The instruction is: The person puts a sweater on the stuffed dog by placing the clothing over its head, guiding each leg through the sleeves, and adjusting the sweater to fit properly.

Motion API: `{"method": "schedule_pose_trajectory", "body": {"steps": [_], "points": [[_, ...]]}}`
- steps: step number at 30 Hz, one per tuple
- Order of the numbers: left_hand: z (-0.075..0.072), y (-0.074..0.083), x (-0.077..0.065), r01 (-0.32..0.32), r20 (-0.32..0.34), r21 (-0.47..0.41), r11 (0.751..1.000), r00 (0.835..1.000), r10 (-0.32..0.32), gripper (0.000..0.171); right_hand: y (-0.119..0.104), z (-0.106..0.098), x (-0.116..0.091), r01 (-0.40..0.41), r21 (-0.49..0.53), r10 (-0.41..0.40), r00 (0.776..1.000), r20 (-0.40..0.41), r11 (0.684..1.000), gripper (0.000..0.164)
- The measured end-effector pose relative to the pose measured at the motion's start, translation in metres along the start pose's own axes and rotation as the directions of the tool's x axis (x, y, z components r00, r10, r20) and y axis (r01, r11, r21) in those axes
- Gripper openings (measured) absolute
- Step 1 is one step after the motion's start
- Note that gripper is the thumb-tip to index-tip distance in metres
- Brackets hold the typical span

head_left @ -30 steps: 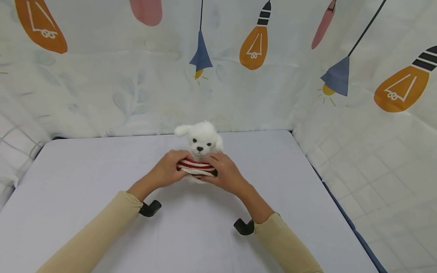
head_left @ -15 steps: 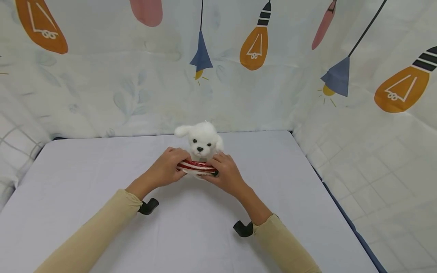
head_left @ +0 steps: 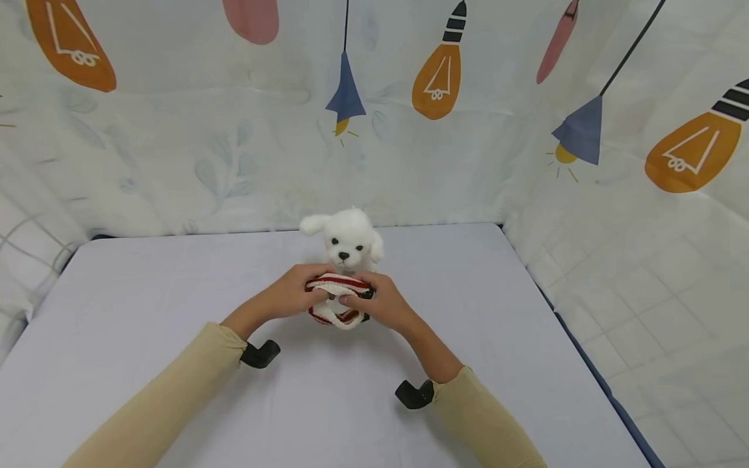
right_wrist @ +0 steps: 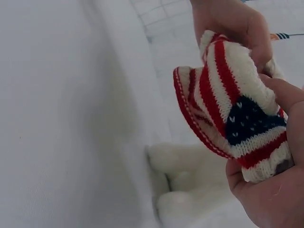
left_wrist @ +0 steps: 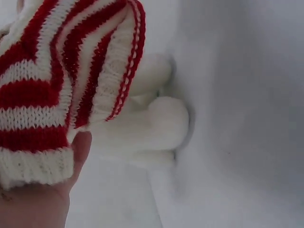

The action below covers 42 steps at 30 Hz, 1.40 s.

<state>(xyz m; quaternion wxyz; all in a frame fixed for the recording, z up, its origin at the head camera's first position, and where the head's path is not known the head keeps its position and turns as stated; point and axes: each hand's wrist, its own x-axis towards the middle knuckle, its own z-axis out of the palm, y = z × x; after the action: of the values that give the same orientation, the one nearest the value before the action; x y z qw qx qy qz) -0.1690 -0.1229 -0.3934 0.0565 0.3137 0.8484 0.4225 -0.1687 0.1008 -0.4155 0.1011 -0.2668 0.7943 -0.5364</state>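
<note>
A small knitted sweater (head_left: 336,281), striped red and white, is held between both hands at the middle of the table. Its ribbed opening faces the head camera. My left hand (head_left: 297,292) grips one side, thumb at the opening. My right hand (head_left: 386,301) grips the other side the same way. In the right wrist view a navy patch with white flecks (right_wrist: 251,121) shows on the knit near the right fingers. Right behind the sweater stands a white plush dog (head_left: 351,229). Its legs (left_wrist: 166,123) show past the knit in the left wrist view; the sweater hides its body.
A white cloth covers the table (head_left: 328,416). Printed curtains (head_left: 263,149) hang along the back and right side. Black wrist mounts (head_left: 261,354) stick out from both beige sleeves (head_left: 158,396).
The sweater has turned from a narrow flattened band so that its opening hangs lower and faces the head camera. Both thumbs have shifted inward across its front. The dog has stayed in place.
</note>
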Motion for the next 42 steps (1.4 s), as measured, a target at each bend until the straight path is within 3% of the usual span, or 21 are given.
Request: {"method": "schedule_pose_trajectory", "body": {"steps": [2, 5, 6, 8, 10, 13, 16, 18, 22, 25, 29, 36, 39, 42], "points": [[0.004, 0.003, 0.0, -0.025, -0.038, 0.193, 0.981, 0.999, 0.033, 0.024, -0.001, 0.0, 0.0, -0.007, 0.027, 0.007, 1.0, 0.0, 1.0, 0.016], [0.011, 0.01, -0.002, -0.008, -0.111, 0.465, 0.885, 0.991, 0.067, 0.032, -0.003, 0.001, 0.0, -0.012, 0.054, 0.012, 1.0, -0.007, 0.998, 0.015], [0.013, 0.012, -0.003, 0.016, -0.134, 0.523, 0.852, 0.989, 0.064, 0.036, -0.004, 0.001, -0.001, -0.01, 0.065, 0.011, 1.0, -0.008, 0.998, 0.016], [0.016, 0.013, -0.005, 0.045, -0.158, 0.559, 0.828, 0.986, 0.052, 0.037, -0.006, 0.002, -0.001, -0.006, 0.081, 0.007, 1.0, -0.013, 0.997, 0.016], [0.018, 0.012, -0.005, 0.057, -0.17, 0.54, 0.84, 0.984, 0.043, 0.027, -0.008, 0.001, -0.002, -0.001, 0.086, 0.003, 1.0, -0.023, 0.996, 0.017], [0.018, 0.007, -0.004, 0.061, -0.173, 0.432, 0.9, 0.985, 0.016, 0.007, -0.007, -0.002, -0.003, -0.006, 0.083, 0.008, 1.0, -0.025, 0.996, 0.021], [0.016, 0.001, -0.003, 0.075, -0.149, 0.262, 0.962, 0.988, -0.036, 0.012, -0.005, -0.009, -0.003, -0.014, 0.094, 0.01, 0.999, 0.039, 0.996, 0.019], [0.013, -0.002, -0.002, 0.095, -0.127, 0.133, 0.987, 0.989, -0.078, 0.013, -0.004, -0.013, -0.004, -0.017, 0.123, 0.003, 0.993, 0.116, 0.992, 0.016], [0.004, -0.007, -0.001, 0.107, -0.049, -0.108, 0.988, 0.992, -0.113, 0.015, -0.006, -0.018, -0.005, -0.024, 0.171, -0.019, 0.969, 0.246, 0.985, 0.018], [-0.001, -0.009, -0.001, 0.097, 0.024, -0.202, 0.975, 0.995, -0.094, 0.013, -0.007, -0.02, -0.005, -0.041, 0.171, -0.005, 0.965, 0.261, 0.984, 0.026], [-0.005, -0.009, 0.0, 0.097, 0.108, -0.205, 0.974, 0.991, -0.076, 0.01, -0.006, -0.022, -0.004, -0.054, 0.12, 0.025, 0.972, 0.233, 0.991, 0.034], [-0.007, -0.007, 0.002, 0.143, 0.182, -0.209, 0.967, 0.978, -0.105, 0.033, -0.005, -0.024, -0.001, -0.036, -0.097, 0.056, 0.975, 0.217, 0.995, 0.031], [-0.007, -0.007, 0.003, 0.112, 0.168, -0.167, 0.979, 0.982, -0.084, 0.036, -0.004, -0.021, 0.0, 0.053, -0.251, -0.018, 0.99, 0.139, 0.967, 0.028], [-0.006, -0.008, 0.004, 0.065, 0.124, -0.08, 0.995, 0.991, -0.055, 0.035, -0.003, -0.015, 0.001, 0.125, -0.413, -0.127, 0.992, 0.024, 0.902, 0.025]]}}
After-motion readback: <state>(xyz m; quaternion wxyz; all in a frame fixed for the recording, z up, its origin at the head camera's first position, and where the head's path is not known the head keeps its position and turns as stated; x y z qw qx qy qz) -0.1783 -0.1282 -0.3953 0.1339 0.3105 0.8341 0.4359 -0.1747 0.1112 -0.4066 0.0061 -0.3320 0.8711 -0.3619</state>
